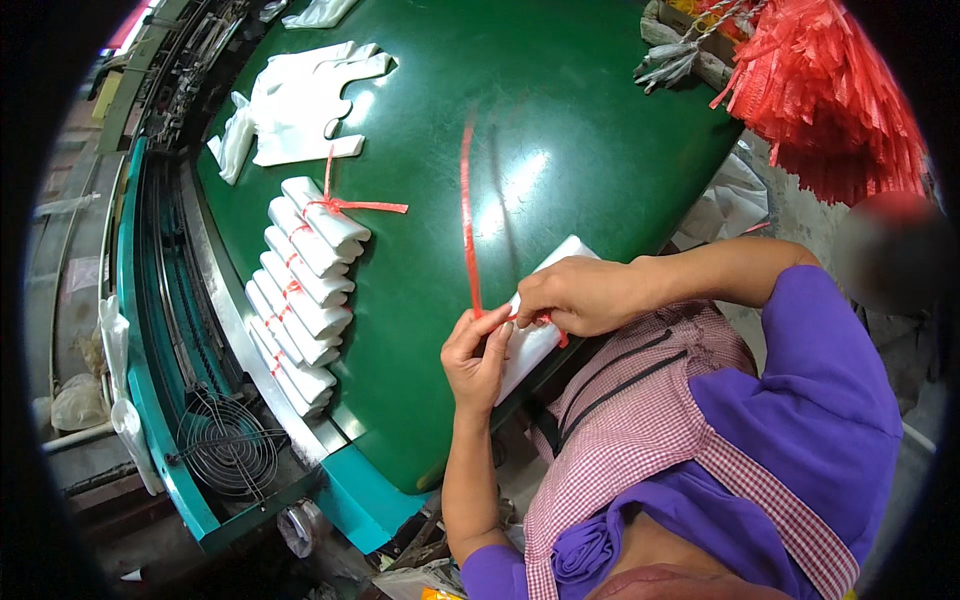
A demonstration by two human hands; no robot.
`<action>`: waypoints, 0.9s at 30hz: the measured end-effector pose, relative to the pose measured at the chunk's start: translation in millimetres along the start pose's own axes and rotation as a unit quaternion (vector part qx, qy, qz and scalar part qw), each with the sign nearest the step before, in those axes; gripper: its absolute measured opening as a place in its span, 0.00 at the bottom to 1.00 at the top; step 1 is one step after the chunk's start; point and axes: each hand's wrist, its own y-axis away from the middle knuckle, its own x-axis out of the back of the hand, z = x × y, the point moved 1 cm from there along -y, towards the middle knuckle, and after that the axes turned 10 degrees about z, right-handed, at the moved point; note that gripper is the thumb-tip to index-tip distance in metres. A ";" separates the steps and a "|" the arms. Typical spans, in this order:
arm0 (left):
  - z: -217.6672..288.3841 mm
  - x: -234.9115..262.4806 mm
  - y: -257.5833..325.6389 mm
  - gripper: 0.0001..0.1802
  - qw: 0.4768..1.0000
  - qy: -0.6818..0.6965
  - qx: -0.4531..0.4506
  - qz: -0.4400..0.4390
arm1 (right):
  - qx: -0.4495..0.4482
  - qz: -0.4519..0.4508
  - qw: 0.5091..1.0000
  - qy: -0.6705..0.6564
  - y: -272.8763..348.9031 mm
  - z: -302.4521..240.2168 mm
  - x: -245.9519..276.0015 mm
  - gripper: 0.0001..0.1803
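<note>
A folded bundle of white plastic bags [530,358] lies at the near edge of the green table, under both my hands. Round its middle runs a red plastic strip [467,210], one end of which stands up long above the table. With thumb and fingers closed, my left hand [474,352] pinches the strip at the bundle's left side. My right hand [575,296] rests over the bundle, its fingers curled on the strip, a short red end showing below them. The exact crossing of the strip is hidden by my fingers.
On the left, several rolled white bag bundles [305,290] lie stacked in a row, tied with red strips. Loose white bags [300,100] lie farther back on the green table [430,400]. Red strips [830,100] hang at the upper right. A machine with a wire fan guard [228,445] borders the left.
</note>
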 end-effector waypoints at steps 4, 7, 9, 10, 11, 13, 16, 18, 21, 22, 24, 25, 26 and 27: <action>2.1 -6.0 -2.9 0.05 0.996 0.042 0.074 0.031 | 0.147 0.058 0.967 0.201 8.7 -9.0 0.7 0.13; -1.5 -9.3 -2.0 0.02 0.992 0.070 0.099 0.039 | 0.275 0.090 0.932 0.219 14.2 -19.5 -4.9 0.13; 3.5 -13.4 -1.4 0.03 0.999 0.015 0.041 0.025 | 0.244 0.024 0.948 0.201 18.2 -24.0 -11.1 0.08; 1.2 -13.0 1.6 0.03 0.999 -0.018 0.051 0.001 | 0.208 -0.003 0.962 0.179 19.2 -23.3 -13.9 0.07; 1.2 -15.5 3.1 0.03 0.999 -0.037 0.007 0.001 | 0.131 -0.041 0.986 0.095 16.1 -20.5 -12.7 0.06; -2.5 -16.7 4.4 0.04 0.998 -0.041 -0.036 -0.007 | -0.027 -0.115 0.990 -0.074 2.2 -14.9 -3.9 0.05; 12.5 -18.5 4.1 0.04 0.976 -0.160 -0.142 0.043 | -0.273 0.012 0.850 -0.451 -11.8 3.4 6.8 0.10; 7.3 -21.1 14.4 0.06 0.929 -0.250 -0.273 0.009 | -0.237 0.036 0.912 -0.333 -12.6 6.5 0.4 0.12; 5.0 -18.5 18.4 0.09 0.845 -0.316 -0.426 -0.066 | 0.057 0.065 0.993 -0.083 -7.8 15.6 -13.6 0.11; 8.9 -17.2 17.3 0.10 0.841 -0.304 -0.440 -0.079 | 0.030 0.023 0.996 -0.087 -9.3 10.7 -8.7 0.11; 9.8 -13.0 16.7 0.09 0.865 -0.282 -0.409 -0.072 | -0.023 -0.063 0.993 -0.093 -13.8 5.1 0.5 0.10; 7.2 -10.0 17.2 0.08 0.890 -0.270 -0.365 -0.051 | -0.011 -0.048 0.996 -0.069 -13.5 7.0 -2.5 0.08; 5.9 -6.3 17.0 0.08 0.912 -0.257 -0.319 -0.030 | -0.001 -0.023 0.998 -0.055 -11.9 3.5 -3.0 0.07; 19.5 -7.4 -0.1 0.06 0.878 -0.302 -0.371 -0.004 | 0.001 0.010 0.999 -0.035 -6.2 1.4 -1.9 0.07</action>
